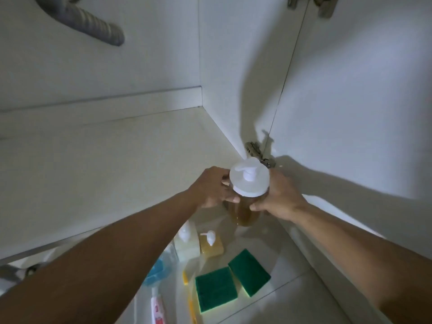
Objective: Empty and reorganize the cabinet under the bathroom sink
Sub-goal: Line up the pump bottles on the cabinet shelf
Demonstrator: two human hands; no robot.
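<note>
You hold a pump bottle [243, 206] with both hands at the near right corner of the cabinet opening, just in front of the lower door hinge [256, 149]. The bottle is clear, filled with amber liquid, and topped by a wide white cap with a pump head [248, 177]. Your left hand [211, 189] wraps the left side of the bottle just under the cap, fingers curled onto it. Your right hand [279, 195] grips the right side, thumb across the near face of the bottle. Whether the bottle rests on any surface cannot be told; its base shows above the floor items.

The cabinet shelf [117, 160] is white and lies to the left and far side of your hands. A grey corrugated drain hose [93, 22] crosses the far upper left. The open cabinet door [362, 101] stands to the right.

On the tiled floor [304, 288] nearer to you:
- a pale pump bottle [187, 242], beside a smaller amber pump bottle [211, 245], the two side by side;
- two green sponges, one left [216, 288] and one right [249, 272], just apart;
- a blue item in clear wrap [159, 270], partly hidden by your left forearm;
- a yellow toothbrush [189, 298];
- a red-and-white tube [157, 309] at the near edge.
</note>
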